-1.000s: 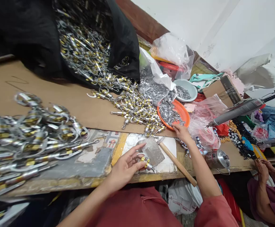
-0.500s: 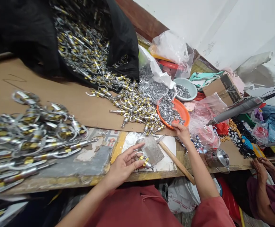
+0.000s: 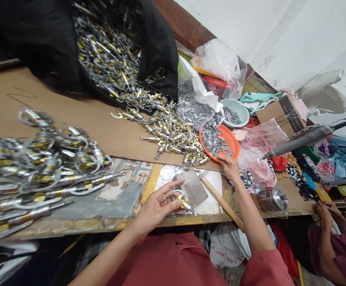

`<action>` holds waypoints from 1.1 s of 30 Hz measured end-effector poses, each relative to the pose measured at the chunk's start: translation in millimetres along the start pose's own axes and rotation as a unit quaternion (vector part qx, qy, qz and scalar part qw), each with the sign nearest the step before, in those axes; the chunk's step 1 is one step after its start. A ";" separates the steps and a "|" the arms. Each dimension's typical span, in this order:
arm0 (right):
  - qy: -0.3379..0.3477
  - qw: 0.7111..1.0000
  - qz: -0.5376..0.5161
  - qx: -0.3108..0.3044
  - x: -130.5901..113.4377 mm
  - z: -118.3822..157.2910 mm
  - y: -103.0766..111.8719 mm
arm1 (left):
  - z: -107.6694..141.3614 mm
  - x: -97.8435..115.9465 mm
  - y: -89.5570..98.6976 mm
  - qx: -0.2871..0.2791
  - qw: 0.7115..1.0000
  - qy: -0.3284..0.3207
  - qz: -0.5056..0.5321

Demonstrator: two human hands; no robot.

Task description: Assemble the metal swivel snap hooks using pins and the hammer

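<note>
My left hand [image 3: 161,203] is closed on a small silver metal fitting [image 3: 185,205] with yellow bands, a curved arm and a small eyelet at its end. It is held just over the table, beside a flat grey metal block [image 3: 192,188]. My right hand [image 3: 229,166] reaches to the near rim of an orange plate [image 3: 231,139] filled with small silver metal parts [image 3: 216,143]. Its fingertips are bent together there, and what they hold is hidden. A hammer [image 3: 220,200] with a wooden handle lies between my forearms, its head by the block.
Similar fittings lie heaped at left [image 3: 48,167] and spill from a black bag [image 3: 161,47]. A grey-blue bowl [image 3: 244,113] of metal pins stands behind the plate. An electric screwdriver [image 3: 300,141] hangs at right over plastic bags. A metal cup [image 3: 272,200] and a co-worker's hands [image 3: 324,214] are farther right.
The view has shifted slightly. Both hands keep nearly the same places, the left still holding the metal fitting and the right still at the orange plate's rim.
</note>
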State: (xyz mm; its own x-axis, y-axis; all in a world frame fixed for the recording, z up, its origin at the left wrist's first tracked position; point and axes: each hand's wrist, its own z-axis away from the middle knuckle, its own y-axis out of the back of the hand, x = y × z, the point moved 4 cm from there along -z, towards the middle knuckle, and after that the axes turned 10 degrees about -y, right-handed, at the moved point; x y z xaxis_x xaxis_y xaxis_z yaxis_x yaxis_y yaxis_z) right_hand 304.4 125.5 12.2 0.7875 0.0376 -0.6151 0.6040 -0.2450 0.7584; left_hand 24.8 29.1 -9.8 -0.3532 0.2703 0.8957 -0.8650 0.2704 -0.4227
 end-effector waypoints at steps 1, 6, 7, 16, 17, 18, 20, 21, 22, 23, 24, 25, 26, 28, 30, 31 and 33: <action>-0.002 1.000 -0.004 0.001 0.7 0.1 0.0 | -0.3 -1.6 0.6 0.000 1.000 -0.002 0.003; -0.030 0.999 -0.026 0.026 7.7 0.5 -1.8 | -2.0 -12.3 2.9 -0.015 0.999 -0.002 0.032; -0.035 0.998 -0.030 0.031 8.7 0.7 -2.5 | -2.2 -14.0 2.9 -0.019 0.999 0.001 0.038; -0.047 0.997 -0.038 0.056 2.2 3.2 -3.4 | -3.0 -15.3 1.8 -0.021 0.996 0.015 0.082; -0.047 0.997 -0.038 0.056 1.3 3.4 -3.1 | -2.8 -14.5 1.5 -0.018 0.996 0.015 0.085; -0.048 0.997 -0.037 0.057 0.5 3.6 -3.0 | -2.5 -13.6 1.3 -0.014 0.996 0.013 0.088; -0.048 0.996 -0.037 0.059 -0.4 3.9 -2.9 | -1.8 -11.7 0.7 -0.010 0.995 0.014 0.095; -0.048 0.996 -0.037 0.060 -0.6 4.1 -3.0 | -1.6 -11.0 0.3 -0.012 0.995 0.017 0.099; -0.048 0.996 -0.038 0.063 -0.7 4.3 -3.1 | -1.5 -10.3 -0.2 -0.016 0.994 0.020 0.103; -0.047 0.996 -0.038 0.066 -0.9 4.6 -3.1 | -1.3 -9.9 -0.7 -0.022 0.994 0.024 0.107; -0.046 0.996 -0.039 0.069 -1.1 4.8 -3.2 | -1.3 -9.4 -0.9 -0.026 0.993 0.026 0.110; -0.045 0.996 -0.039 0.072 -1.4 5.2 -3.2 | -1.2 -9.1 -1.0 -0.027 0.993 0.026 0.113; -0.043 0.996 -0.038 0.074 -1.9 5.5 -3.2 | -1.2 -8.9 -0.9 -0.027 0.993 0.025 0.116; -0.038 0.996 -0.035 0.078 -2.9 6.2 -3.4 | -0.9 -8.8 -0.9 -0.027 0.992 0.025 0.121; -0.032 0.995 -0.030 0.084 -3.7 7.2 -3.8 | -0.6 -8.9 -1.2 -0.027 0.991 0.025 0.128; -0.029 0.995 -0.026 0.089 -3.8 7.9 -4.1 | -0.5 -8.9 -1.5 -0.029 0.991 0.025 0.132; -0.024 0.994 -0.019 0.102 -3.4 9.6 -5.1 | -0.3 -9.0 -2.1 -0.032 0.990 0.027 0.136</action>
State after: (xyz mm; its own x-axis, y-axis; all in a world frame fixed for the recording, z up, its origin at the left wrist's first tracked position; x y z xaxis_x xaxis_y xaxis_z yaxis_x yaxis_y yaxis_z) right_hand 297.4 117.3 8.4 0.7553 0.0062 -0.6553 0.5919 -0.4356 0.6781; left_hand 29.9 26.4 -17.0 -0.5495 0.3890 0.7394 -0.7154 0.2380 -0.6569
